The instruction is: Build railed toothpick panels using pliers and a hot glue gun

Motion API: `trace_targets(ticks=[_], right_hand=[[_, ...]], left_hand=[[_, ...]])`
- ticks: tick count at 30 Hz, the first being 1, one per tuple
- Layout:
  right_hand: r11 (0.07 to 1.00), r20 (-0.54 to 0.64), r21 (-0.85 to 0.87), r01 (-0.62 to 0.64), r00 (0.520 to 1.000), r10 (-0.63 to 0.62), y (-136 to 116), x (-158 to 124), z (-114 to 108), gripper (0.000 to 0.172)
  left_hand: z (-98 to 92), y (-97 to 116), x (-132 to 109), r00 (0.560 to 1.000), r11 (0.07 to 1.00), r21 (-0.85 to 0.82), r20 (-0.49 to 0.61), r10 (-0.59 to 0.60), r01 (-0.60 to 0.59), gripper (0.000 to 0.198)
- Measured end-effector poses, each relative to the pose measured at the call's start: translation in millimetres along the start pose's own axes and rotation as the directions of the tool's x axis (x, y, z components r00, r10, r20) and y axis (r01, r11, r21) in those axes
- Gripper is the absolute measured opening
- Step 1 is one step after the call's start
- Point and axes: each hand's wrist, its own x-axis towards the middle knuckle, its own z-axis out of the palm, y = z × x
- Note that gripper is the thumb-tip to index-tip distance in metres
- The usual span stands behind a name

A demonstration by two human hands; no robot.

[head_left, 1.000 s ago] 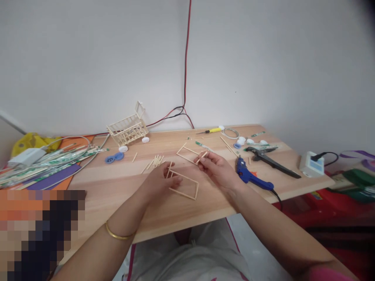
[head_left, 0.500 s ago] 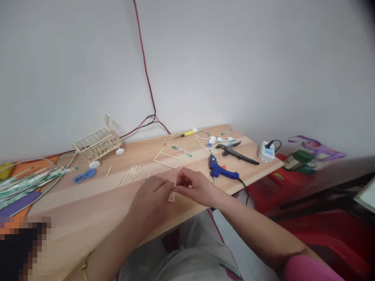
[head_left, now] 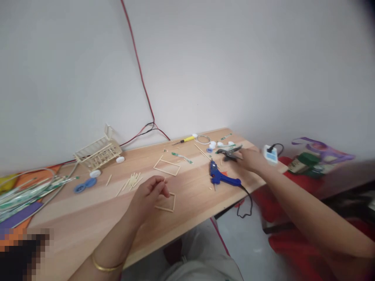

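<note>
My left hand is closed in a pinch over the table. A tiny pale tip shows at its fingertips, too small to name. Just beneath lies a rectangular frame of thin wooden sticks, partly covered by the hand. My right hand reaches far to the right and grips black-handled pliers by the handles, their jaws pointing left. A second stick frame lies flat behind my left hand. Between the hands, a blue glue gun rests on its stand. Several short sticks are piled left of my left hand.
Against the wall stands a wheeled stick-built cart. Blue caps, a yellow-handled screwdriver, a tape ring and white caps are about. A power socket box sits at the right edge, with the glue gun's cord hanging nearby.
My right hand has left my left hand and moved right onto the pliers, which have shifted. My left hand has drawn slightly left, uncovering more of the near stick frame.
</note>
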Motion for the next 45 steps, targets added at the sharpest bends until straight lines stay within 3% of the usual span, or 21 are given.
trace_targets(ticks=[4,8,12,15,17,20,23,26,29,31,33,35,37,39,43,45], right_hand=[[0.999,0.002,-0.036,-0.018,1.000,0.018,44.1,6.1,4.8,0.046],[0.997,-0.049,-0.073,-0.014,0.999,0.010,47.3,-2.5,5.1,0.046],[0.997,-0.123,0.050,-0.057,0.990,0.063,8.8,-16.4,-18.1,0.034],[0.954,0.054,0.193,-0.230,0.973,0.223,-44.5,-31.7,-32.7,0.029],[0.921,0.243,0.298,-0.250,0.953,0.180,-83.6,-43.0,-32.0,0.031],[0.871,0.551,0.367,-0.327,0.831,0.080,-131.8,-57.2,-12.6,0.036],[0.816,0.674,0.434,-0.382,0.738,-0.013,-156.7,-66.2,17.2,0.036],[0.640,0.708,0.611,-0.466,0.684,-0.178,-162.1,-77.3,42.8,0.033],[0.415,0.670,0.738,-0.533,0.653,-0.354,-158.7,-97.6,66.1,0.064],[0.322,0.659,0.752,-0.576,0.633,-0.407,-155.3,-113.8,83.3,0.080],[0.319,0.649,0.759,-0.567,0.625,-0.434,-152.2,-126.7,99.5,0.088],[0.412,0.615,0.785,-0.462,0.657,-0.436,-148.8,-132.8,110.6,0.092],[0.523,0.581,0.783,-0.337,0.698,-0.419,-144.9,-132.5,115.9,0.085],[0.566,0.569,0.774,-0.285,0.707,-0.421,-140.5,-130.1,118.8,0.073],[0.474,0.544,0.824,-0.310,0.666,-0.510,-136.4,-131.9,126.9,0.065],[0.443,0.521,0.842,-0.307,0.677,-0.520,-137.9,-134.0,126.4,0.058]], left_hand=[[2.3,-10.1,-0.1,0.992,0.942,-0.312,-0.001,-0.129,0.122,0.018],[3.2,-15.0,-3.1,0.988,0.850,-0.508,0.015,-0.155,0.141,0.019],[1.4,-17.9,-2.7,0.988,0.799,-0.588,0.011,-0.151,0.129,0.019],[1.2,-14.3,-3.2,0.994,0.817,-0.570,-0.008,-0.113,0.089,0.019],[2.1,-6.2,-5.7,0.997,0.830,-0.557,-0.025,-0.069,0.043,0.017],[6.0,12.8,-13.1,0.999,0.824,-0.567,0.034,0.012,0.010,0.011],[13.2,31.2,-22.8,0.981,0.820,-0.572,0.162,0.105,0.007,0.008],[20.6,40.0,-32.5,0.982,0.778,-0.628,0.163,0.099,0.026,0.007],[24.4,40.0,-41.1,1.000,0.654,-0.756,0.024,0.004,0.015,0.010],[25.2,38.2,-45.6,0.999,0.595,-0.804,-0.026,-0.041,0.004,0.010],[25.7,37.1,-48.3,0.997,0.581,-0.814,-0.022,-0.072,0.024,0.011],[26.8,37.3,-49.2,0.996,0.572,-0.819,-0.009,-0.088,0.044,0.012],[28.5,39.0,-49.1,0.995,0.557,-0.830,-0.033,-0.089,0.022,0.012],[31.4,41.6,-48.9,0.995,0.535,-0.845,-0.053,-0.085,0.001,0.010],[38.2,45.5,-50.2,0.996,0.503,-0.860,0.052,-0.074,0.082,0.013],[38.9,44.6,-51.0,0.995,0.532,-0.842,0.051,-0.086,0.089,0.013]])
